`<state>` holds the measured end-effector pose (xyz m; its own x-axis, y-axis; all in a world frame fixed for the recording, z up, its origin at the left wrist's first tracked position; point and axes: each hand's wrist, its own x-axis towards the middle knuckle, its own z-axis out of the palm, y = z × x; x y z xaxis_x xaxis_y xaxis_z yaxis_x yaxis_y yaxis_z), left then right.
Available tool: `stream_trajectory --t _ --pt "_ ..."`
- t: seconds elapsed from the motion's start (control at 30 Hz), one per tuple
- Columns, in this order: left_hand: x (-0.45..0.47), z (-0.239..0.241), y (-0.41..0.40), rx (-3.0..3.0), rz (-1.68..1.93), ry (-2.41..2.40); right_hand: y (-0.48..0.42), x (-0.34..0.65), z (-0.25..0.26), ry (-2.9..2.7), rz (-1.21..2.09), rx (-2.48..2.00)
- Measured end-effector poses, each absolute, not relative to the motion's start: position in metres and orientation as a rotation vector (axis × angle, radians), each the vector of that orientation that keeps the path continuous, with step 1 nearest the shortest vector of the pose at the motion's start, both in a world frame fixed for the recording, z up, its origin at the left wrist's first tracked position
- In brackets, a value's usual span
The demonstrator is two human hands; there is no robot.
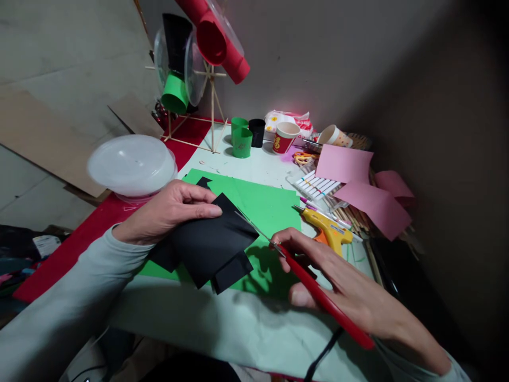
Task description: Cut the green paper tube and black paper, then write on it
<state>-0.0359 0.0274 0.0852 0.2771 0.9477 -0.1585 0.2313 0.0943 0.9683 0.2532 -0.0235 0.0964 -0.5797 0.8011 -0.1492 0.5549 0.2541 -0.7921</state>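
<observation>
My left hand (178, 207) pinches a piece of black paper (214, 239) between thumb and fingers. In my right hand (318, 270) is a pair of scissors (314, 289) with red handles. Their blades point up and left and meet the black paper near its right corner. Behind and below the held piece, other black paper pieces (233, 271) show in part. Beneath all this lies a sheet of green paper (270, 204) on the pale-covered table (191, 318).
A yellow glue gun (328, 228), markers (318, 183) and pink paper (345, 162) lie at right. Paper cups (285, 139) and green cylinders (242, 142) stand behind. Clear plastic lids (133, 164) sit at left. A stick frame (212, 106) carries red tubes (217, 42) at the back.
</observation>
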Motion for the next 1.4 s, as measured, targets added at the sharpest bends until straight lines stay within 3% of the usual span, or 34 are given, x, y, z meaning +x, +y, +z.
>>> stream_trajectory --t 1.4 --pt "-0.0383 0.0785 0.0301 1.468 0.81 1.204 -0.0236 0.2474 0.0937 -2.298 1.163 -1.384"
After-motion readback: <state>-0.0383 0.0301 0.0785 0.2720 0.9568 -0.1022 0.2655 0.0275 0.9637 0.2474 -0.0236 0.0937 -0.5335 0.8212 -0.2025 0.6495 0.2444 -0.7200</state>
